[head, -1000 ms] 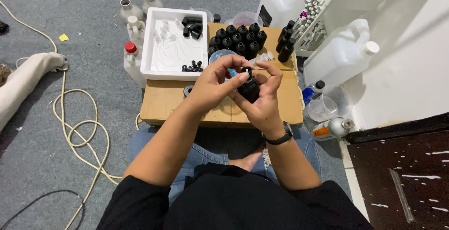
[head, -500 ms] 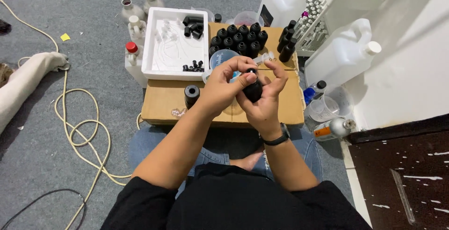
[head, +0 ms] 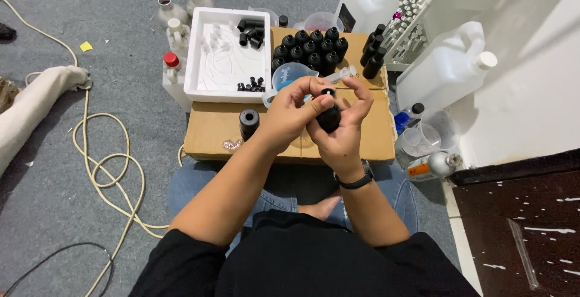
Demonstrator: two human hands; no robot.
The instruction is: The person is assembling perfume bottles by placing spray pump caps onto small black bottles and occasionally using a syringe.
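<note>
Sitting low on the floor, blue jeans (head: 266, 197) showing under the arms. Gripping a small black bottle (head: 329, 117) in the right hand (head: 341, 134), fingers curling around its body, a black watch (head: 355, 180) circling that wrist. Pinching the top of the bottle with the left hand (head: 287, 116), thumb and fingertips closing together at the neck. Holding the bottle in the air just above the cardboard box (head: 211, 134), not touching it. Standing alone on the box near the left hand, one black cap (head: 248, 123). Lying just behind the hands, a clear measuring cup (head: 285, 74) with blue inside. Standing further back on the box, a tight group of black bottles (head: 308, 49). Resting beside them, a white foam tray (head: 226, 55) carrying small black parts. Standing at the far right, large white jugs (head: 444, 67). Coiling over the grey carpet at the left, a pale cable (head: 103, 164).
</note>
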